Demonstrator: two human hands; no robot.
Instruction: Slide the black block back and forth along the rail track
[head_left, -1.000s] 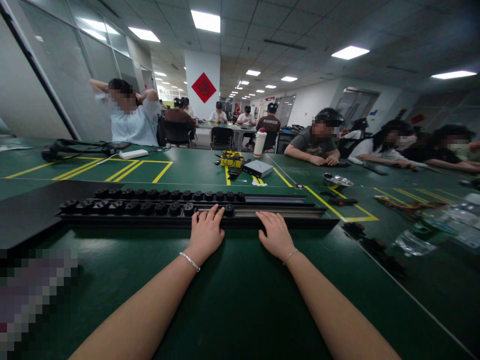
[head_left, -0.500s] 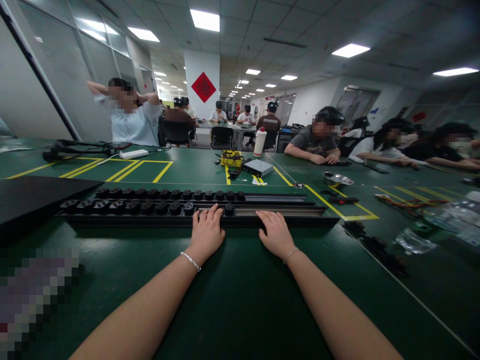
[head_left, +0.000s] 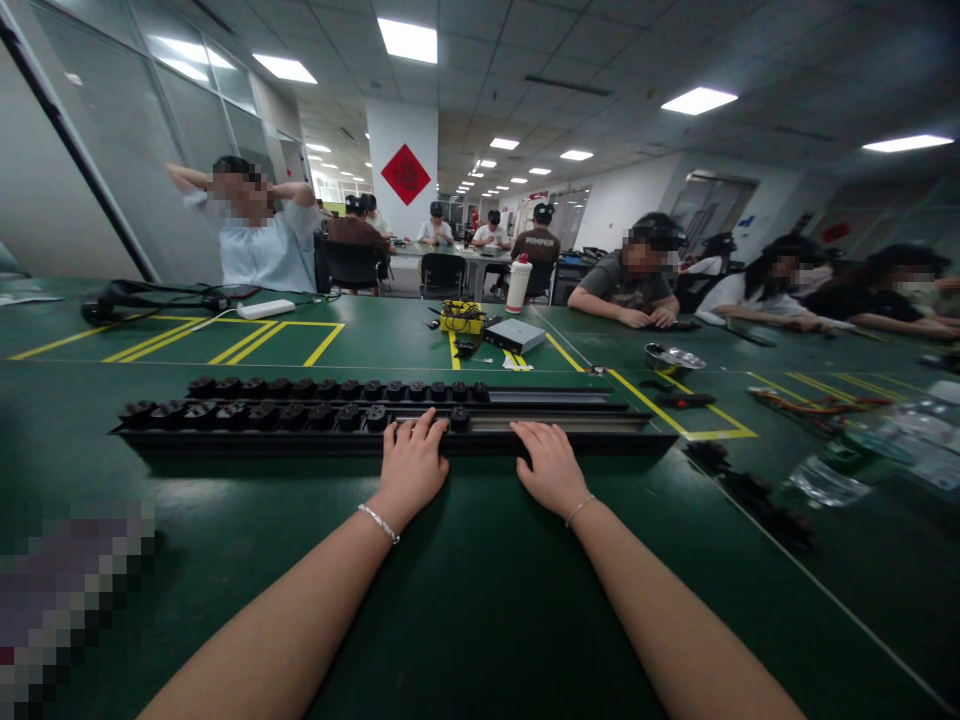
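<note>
A long black rail (head_left: 255, 445) lies crosswise before me on the green table. Black, round, socket-like modules (head_left: 322, 415) fill its left part. My left hand (head_left: 411, 460) rests on the rail's front edge, fingers stretched over its channel, just right of that row. One separate module (head_left: 458, 419) sits in the channel between my hands, close to the left fingertips. Farther right, my right hand (head_left: 551, 462) lies on the same edge with its fingers extended. Neither hand grips anything that I can see. Behind is a second black rail (head_left: 551, 398) holding a similar row of modules.
Beyond the rails are a yellow object with black cables (head_left: 461, 318), a grey box (head_left: 514, 335) and a white cup (head_left: 517, 285). To the right lie a metal bowl (head_left: 673, 358), loose black parts (head_left: 750, 495) and a plastic bottle (head_left: 847, 460). Several people sit around.
The large dark flat object at the left edge beside the rails has gone out of view. Both my hands keep their places on the rail.
</note>
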